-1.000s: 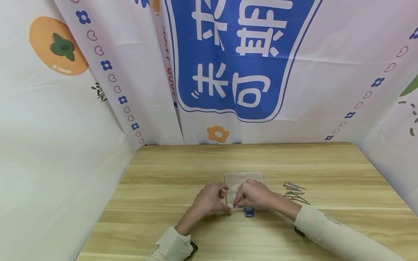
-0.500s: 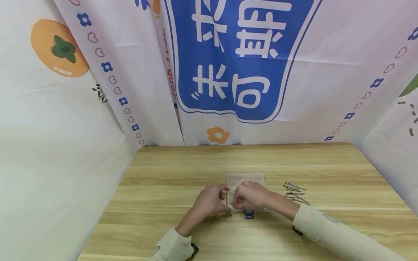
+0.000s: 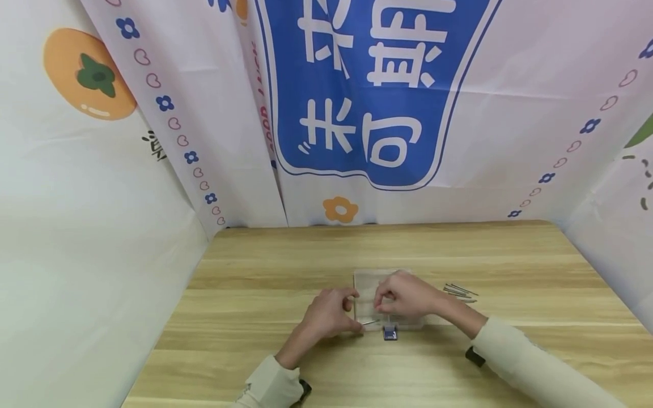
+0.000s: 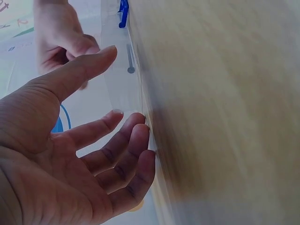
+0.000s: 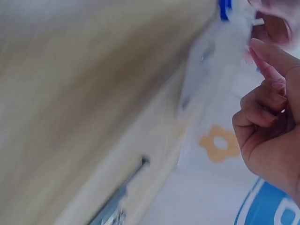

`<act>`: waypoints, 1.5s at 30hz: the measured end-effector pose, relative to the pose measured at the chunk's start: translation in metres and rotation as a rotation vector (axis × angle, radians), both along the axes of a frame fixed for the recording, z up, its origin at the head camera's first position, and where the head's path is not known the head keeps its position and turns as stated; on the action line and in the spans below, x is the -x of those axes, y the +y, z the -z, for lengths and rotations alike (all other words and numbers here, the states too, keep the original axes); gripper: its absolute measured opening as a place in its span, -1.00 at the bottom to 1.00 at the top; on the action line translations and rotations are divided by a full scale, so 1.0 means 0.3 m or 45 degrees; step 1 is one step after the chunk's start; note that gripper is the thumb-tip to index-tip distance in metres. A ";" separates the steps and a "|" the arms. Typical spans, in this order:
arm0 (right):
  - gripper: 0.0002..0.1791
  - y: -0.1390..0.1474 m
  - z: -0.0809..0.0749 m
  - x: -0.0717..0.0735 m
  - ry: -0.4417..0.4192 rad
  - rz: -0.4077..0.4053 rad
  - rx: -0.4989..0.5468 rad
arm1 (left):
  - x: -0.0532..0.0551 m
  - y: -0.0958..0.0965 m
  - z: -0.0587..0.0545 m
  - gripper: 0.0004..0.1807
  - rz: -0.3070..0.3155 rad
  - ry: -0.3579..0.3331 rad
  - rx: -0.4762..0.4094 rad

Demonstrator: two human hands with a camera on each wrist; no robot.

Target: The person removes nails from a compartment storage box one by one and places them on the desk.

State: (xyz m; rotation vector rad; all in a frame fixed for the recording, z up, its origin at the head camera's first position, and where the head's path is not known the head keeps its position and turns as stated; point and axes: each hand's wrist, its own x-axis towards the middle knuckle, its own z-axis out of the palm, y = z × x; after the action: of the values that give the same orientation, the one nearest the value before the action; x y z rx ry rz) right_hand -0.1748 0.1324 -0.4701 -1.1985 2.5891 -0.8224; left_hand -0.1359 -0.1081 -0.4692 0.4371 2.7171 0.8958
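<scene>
A flat, clear plastic box with a blue latch at its front edge lies on the table. Inside its front left part lies a single nail, also plain as a headed nail in the left wrist view. My left hand rests against the box's left side, thumb by the front corner, other fingertips along the side. Over the box's right half hovers my right hand, fingers loosely bent and thumb near the index finger. Nothing shows in that hand in the right wrist view.
Several loose nails lie right of the box, partly covered by my right forearm. The wooden table ends at a printed cloth wall behind, with white cloth on both sides.
My right hand has let go of the nail in the box's front left and moved right and back over the box. The left hand stays at the box's side.
</scene>
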 end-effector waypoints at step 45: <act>-0.78 0.083 -0.023 -0.056 0.192 -0.077 -0.359 | -0.010 -0.001 -0.013 -0.23 -0.021 -0.020 -0.021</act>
State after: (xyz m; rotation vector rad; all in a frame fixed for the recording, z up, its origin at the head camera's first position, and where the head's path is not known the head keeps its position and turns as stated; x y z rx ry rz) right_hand -0.1579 0.1572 -0.4631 -1.2879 2.6559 -0.3502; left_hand -0.1330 -0.1083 -0.4652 0.4096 2.7050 0.9222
